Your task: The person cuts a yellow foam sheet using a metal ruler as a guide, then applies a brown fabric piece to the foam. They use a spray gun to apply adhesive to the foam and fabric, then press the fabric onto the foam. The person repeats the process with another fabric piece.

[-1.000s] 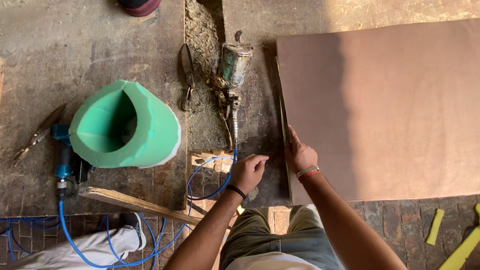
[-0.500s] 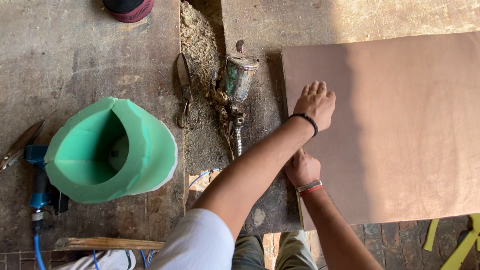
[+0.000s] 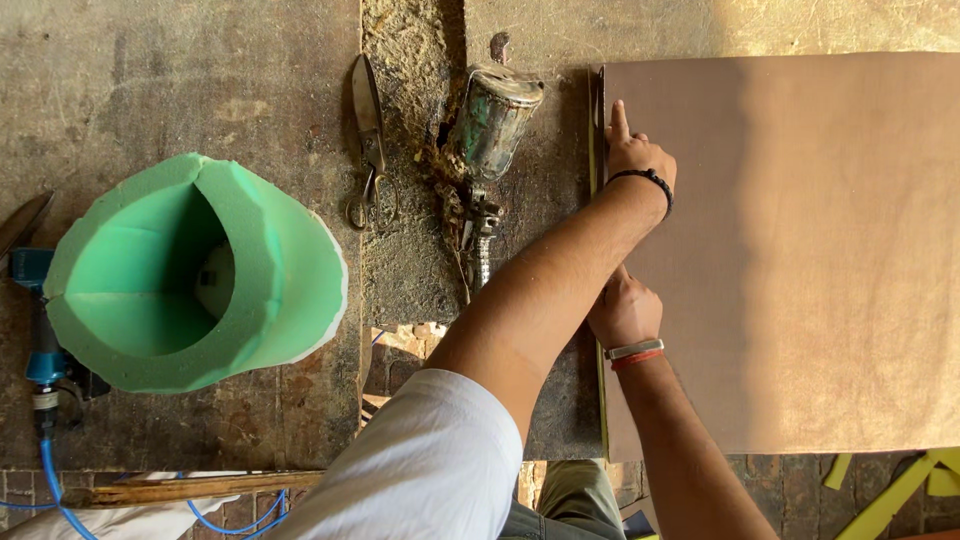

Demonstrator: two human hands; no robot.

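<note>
A large brown board [image 3: 800, 250] lies flat on the rough work surface at the right. My left hand [image 3: 635, 160], with a black band on the wrist, rests on the board's near-left corner area, its index finger stretched along the left edge. The left forearm crosses over my right hand [image 3: 625, 312], which wears a red and silver band and sits curled at the same edge lower down; its fingers are partly hidden. A thin yellow-green strip [image 3: 598, 300] shows along that edge.
A dirty spray gun [image 3: 485, 130] and metal shears [image 3: 368, 140] lie just left of the board. A green foam tube [image 3: 200, 270] stands further left, with a blue air tool [image 3: 40, 330] and blue hose [image 3: 50, 490] beside it. Yellow offcuts [image 3: 890, 490] lie at bottom right.
My left hand has swung from the blue hose onto the board and slid up its left edge. The view has shifted closer; my right hand stays at the edge.
</note>
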